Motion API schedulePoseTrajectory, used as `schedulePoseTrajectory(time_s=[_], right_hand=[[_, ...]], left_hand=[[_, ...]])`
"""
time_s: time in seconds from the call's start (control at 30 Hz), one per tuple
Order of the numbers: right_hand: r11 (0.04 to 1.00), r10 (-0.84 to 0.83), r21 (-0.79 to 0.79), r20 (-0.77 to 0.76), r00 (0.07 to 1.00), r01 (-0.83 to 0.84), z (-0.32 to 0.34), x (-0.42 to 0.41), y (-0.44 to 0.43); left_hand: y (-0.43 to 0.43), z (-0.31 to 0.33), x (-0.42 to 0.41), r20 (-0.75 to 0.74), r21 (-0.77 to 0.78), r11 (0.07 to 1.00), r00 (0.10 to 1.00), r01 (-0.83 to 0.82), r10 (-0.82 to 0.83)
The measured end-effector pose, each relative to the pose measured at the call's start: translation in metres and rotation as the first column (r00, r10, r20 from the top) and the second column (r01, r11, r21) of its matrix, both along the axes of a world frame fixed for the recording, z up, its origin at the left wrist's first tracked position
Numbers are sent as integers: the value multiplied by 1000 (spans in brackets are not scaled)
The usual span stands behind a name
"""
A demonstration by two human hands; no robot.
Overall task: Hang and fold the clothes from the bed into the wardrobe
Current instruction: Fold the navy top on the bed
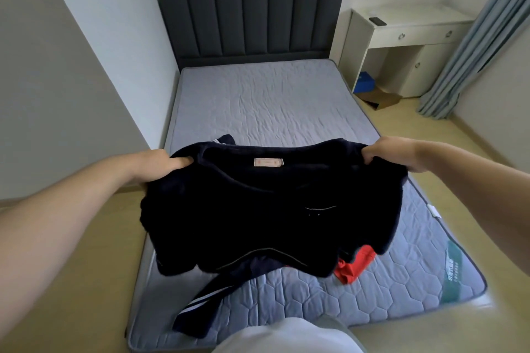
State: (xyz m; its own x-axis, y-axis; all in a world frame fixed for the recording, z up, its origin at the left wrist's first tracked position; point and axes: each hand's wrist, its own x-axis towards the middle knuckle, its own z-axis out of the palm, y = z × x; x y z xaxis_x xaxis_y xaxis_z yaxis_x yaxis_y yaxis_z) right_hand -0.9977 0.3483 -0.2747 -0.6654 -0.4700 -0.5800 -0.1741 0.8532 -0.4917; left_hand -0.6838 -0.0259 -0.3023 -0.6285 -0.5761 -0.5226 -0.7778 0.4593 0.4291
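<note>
Now our left hand (160, 165) and right hand (393, 155) each pinch a shoulder of the dark top (272, 223), held spread at centre frame over the bed (272, 100). Soft, light and floppy, it seems best gripped at these shoulders. A red garment (354, 266), perhaps shorts, lies beneath at lower right.

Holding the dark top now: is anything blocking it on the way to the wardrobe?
Nothing visible. Left hand and right hand grip the dark top over the mattress; a striped garment and red garment lie under it. The wardrobe is out of view.
</note>
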Motion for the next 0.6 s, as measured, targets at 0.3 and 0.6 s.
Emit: schedulePoseTrajectory(time_s=[0.3,0.6], right_hand=[[975,-61,223,324,944,-14,-35,-14,-11],[937,201,325,-201,959,-128,-203,-60,-84]], left_hand=[[0,-44,1,278,377,912,959,-163,56],[-12,-211,-53,333,-201,978,943,60,11]])
